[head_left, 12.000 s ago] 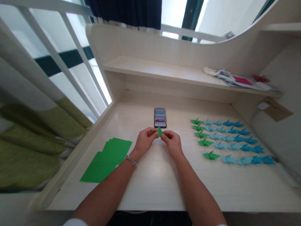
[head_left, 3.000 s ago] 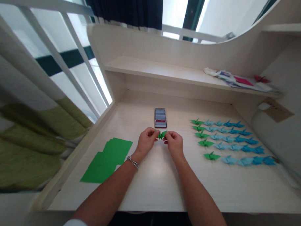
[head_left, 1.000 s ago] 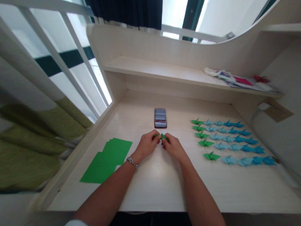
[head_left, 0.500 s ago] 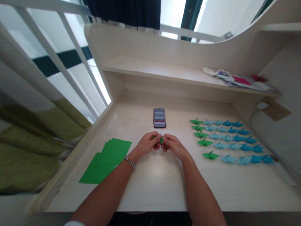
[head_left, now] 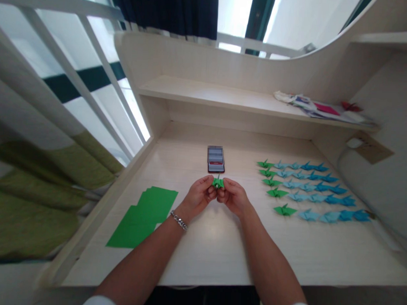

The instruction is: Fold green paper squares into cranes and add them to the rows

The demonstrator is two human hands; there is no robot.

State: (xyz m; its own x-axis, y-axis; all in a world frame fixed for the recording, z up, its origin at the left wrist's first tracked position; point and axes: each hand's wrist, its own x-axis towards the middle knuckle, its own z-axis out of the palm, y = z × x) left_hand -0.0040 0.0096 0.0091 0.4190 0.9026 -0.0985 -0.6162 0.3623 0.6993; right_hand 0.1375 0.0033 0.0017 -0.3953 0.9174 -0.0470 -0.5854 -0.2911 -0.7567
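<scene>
Between my two hands is a small green paper crane (head_left: pixel 218 183), held up over the middle of the desk. My left hand (head_left: pixel 200 192) pinches its left side, and my right hand (head_left: pixel 233 194) pinches its right side. The crane's body faces me, with a thin point sticking up at the top. Just beyond it lies a phone (head_left: pixel 216 159) with a lit screen. Left of my left forearm is a stack of green paper sheets (head_left: pixel 146 215), partly covered by that arm.
Rows of folded cranes stand on the right of the desk (head_left: pixel 216 255): green cranes (head_left: pixel 284 210), light blue cranes (head_left: pixel 309 214) and darker blue cranes (head_left: pixel 346 215). Papers (head_left: pixel 325 108) lie on the shelf (head_left: pixel 205 92) behind. A cable (head_left: pixel 340 161) runs along the right wall.
The green crane, mostly covered by my fingers before, now shows with its sides spread between my hands. My hands have turned slightly and my fingertips sit a little farther apart.
</scene>
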